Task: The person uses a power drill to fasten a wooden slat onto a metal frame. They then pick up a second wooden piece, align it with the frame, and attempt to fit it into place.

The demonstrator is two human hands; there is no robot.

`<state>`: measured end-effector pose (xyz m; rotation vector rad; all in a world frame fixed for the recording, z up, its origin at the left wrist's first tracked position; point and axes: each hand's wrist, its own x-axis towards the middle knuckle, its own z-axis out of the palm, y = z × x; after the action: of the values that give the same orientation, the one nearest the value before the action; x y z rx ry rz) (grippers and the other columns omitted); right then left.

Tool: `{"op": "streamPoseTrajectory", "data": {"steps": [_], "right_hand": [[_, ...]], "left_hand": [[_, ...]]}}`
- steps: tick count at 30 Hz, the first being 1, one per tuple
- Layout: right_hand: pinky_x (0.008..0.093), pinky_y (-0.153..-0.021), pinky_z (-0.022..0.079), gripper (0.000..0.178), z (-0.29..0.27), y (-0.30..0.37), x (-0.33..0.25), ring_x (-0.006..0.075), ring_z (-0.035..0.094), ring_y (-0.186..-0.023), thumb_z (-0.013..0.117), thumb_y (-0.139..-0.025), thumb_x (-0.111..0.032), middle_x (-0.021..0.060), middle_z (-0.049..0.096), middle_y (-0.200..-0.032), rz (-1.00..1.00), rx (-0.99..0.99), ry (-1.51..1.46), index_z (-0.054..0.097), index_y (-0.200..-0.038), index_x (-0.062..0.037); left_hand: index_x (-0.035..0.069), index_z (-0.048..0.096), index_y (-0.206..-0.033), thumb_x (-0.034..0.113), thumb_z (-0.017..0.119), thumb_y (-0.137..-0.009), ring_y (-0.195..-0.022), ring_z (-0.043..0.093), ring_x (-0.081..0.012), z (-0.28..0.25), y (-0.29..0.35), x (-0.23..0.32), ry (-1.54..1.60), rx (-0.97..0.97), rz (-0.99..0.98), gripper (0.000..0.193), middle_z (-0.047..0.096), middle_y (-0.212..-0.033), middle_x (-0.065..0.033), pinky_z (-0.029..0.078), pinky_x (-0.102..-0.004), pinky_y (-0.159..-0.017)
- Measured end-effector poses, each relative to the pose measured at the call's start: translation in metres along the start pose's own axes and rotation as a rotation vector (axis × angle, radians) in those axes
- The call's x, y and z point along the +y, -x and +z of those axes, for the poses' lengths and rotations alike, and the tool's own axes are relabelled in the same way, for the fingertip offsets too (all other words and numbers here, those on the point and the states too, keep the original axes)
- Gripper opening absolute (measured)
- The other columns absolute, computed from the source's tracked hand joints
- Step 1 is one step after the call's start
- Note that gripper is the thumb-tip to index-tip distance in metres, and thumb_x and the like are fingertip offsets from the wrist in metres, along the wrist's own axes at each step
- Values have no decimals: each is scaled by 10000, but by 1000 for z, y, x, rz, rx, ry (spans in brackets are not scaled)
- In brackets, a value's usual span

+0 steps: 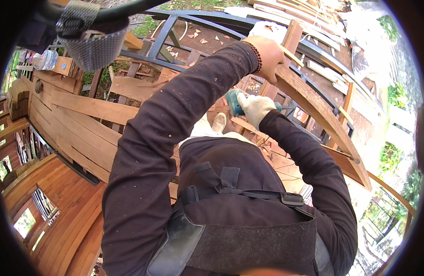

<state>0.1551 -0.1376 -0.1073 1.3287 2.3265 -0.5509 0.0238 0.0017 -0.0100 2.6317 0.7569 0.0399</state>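
My left hand (pixel 268 55), bare with a beaded bracelet at the wrist, is closed over the upper end of a long wooden board (pixel 320 103). The board runs down to the right, looking curved in this picture. Below that hand, my right hand (pixel 257 109) wears a pale work glove and grips a teal power tool (pixel 234 102). The tool's narrow dark end points right, toward the underside of the board; whether it touches the wood I cannot tell. The fingertips of my left hand are partly hidden.
A dark metal frame (pixel 163 37) crosses the far side. Wooden planks (pixel 87 106) form a deck at the left, with a drop to a lower wooden floor (pixel 69 225). Offcuts lie around my shoe (pixel 219 121). Stacked boards (pixel 295 16) lie far right. A mesh strap (pixel 94 46) hangs at upper left.
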Motion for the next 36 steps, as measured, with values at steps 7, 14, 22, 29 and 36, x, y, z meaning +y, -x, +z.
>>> {"op": "streamPoseTrajectory", "data": {"steps": [7,14,22,29,36], "right_hand": [[504,-861,565,436,-3,-1,28,380,727,-1055,678,-924,-159,204,738,-1056,105,12,-104,542,-1330,-74],[475,-945,540,511,19,-18,84,422,686,-1106,731,-872,-113,214,708,-1188,43,113,-364,573,-1358,-109],[432,-1019,522,543,99,-58,140,407,671,-1195,672,-893,-99,208,708,-1267,116,178,-429,556,-1424,-116],[498,-880,566,428,36,19,68,430,693,-1066,680,-880,-153,210,735,-1093,210,496,-520,618,-1303,-137],[367,-978,548,575,74,83,46,248,711,-1076,740,-781,-94,144,724,-1188,635,562,-1115,588,-1332,-25]], "left_hand": [[138,787,-1047,492,818,-737,-910,755,-315,-2,-3,-2,1,0,12,472,782,-941,-124,600,-433,-859],[138,787,-1059,475,822,-735,-920,753,-314,1,-7,-6,12,25,19,468,782,-947,-128,598,-439,-863],[143,790,-1047,448,810,-731,-910,749,-318,-3,-8,-7,23,-2,5,439,781,-946,-126,596,-442,-857],[132,781,-1022,451,810,-728,-908,745,-330,-3,-8,-5,34,9,8,435,773,-938,-136,595,-452,-851],[103,767,-966,478,815,-740,-889,735,-349,-8,-12,-9,51,1,15,440,758,-896,-151,590,-460,-838]]}}
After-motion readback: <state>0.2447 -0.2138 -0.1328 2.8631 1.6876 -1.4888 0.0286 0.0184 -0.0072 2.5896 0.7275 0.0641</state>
